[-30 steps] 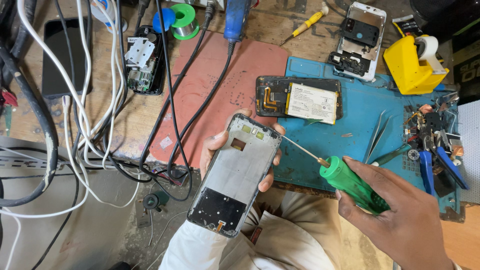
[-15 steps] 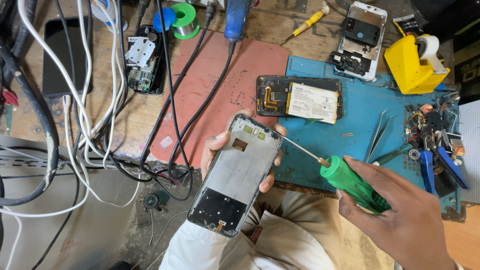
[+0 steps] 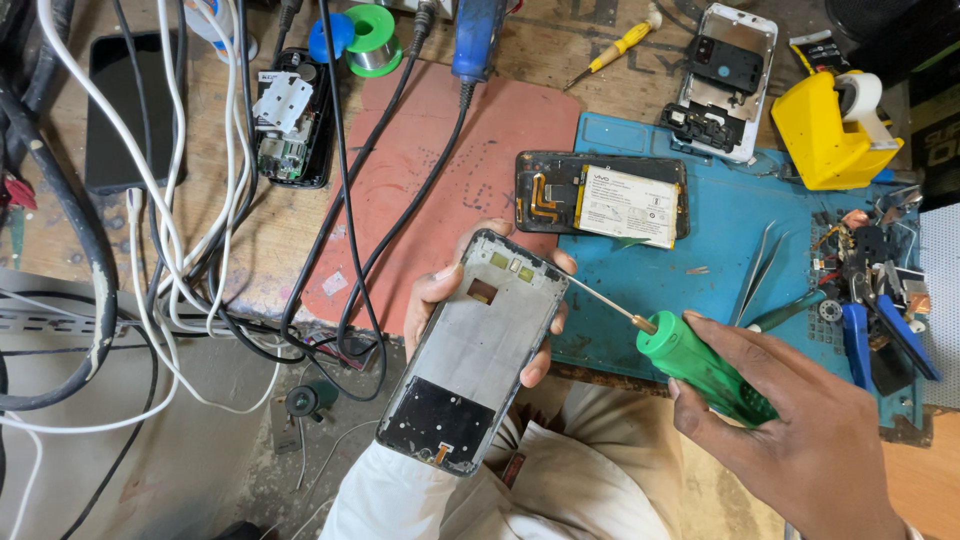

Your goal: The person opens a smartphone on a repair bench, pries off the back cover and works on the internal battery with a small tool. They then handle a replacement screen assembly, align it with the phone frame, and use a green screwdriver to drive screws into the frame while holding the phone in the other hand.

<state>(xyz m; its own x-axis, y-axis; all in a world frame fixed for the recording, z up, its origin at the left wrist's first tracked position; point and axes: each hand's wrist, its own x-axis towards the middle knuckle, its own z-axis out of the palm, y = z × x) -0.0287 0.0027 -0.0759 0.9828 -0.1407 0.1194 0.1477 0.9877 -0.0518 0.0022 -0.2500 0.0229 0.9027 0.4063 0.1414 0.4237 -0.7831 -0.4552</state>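
Bright even daylight, soft faint shadows, sharp focus throughout, mild wide-angle bending at the edges

Head view, steeply down, close workbench (image 3: 250,240)

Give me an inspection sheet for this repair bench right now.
Surface: wooden bench with red mat and blue mat.
Job's things: phone frame in left hand; green screwdriver in right hand, tip at frame's edge.
Clutter: opened phone, white phone shell, tweezers, yellow tape dispenser, solder spool.
Hands: both gripping.
Cables: white and black tangle at left.
Surroundings: nothing seen.
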